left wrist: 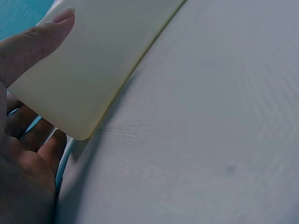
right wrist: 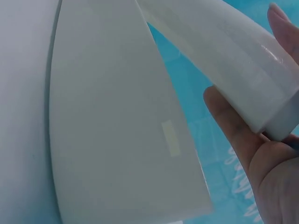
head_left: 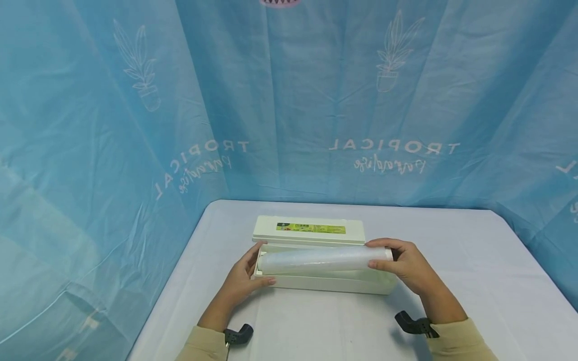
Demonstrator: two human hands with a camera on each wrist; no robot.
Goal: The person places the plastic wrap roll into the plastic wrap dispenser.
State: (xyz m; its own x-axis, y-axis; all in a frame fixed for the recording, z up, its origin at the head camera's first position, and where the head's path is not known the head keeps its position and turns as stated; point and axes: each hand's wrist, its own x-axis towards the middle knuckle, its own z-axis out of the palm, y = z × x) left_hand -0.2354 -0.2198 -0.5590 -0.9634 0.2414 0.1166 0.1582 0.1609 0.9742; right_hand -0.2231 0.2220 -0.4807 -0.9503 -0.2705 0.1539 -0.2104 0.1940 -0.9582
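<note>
A pale rectangular plastic-wrap box stands uncovered on the table, its long side facing me. My left hand grips its left end, thumb on the front wall and fingers behind; the left wrist view shows the thumb lying on the box wall. My right hand holds the right end of a roll of plastic wrap between thumb and fingers. That end is raised above the box, while the left end sits low inside it. In the right wrist view the roll slants up from the box.
Directly behind the box lies its pale lid, with a green and yellow label. A white cloth covers the table. Blue printed curtains hang behind and along both sides.
</note>
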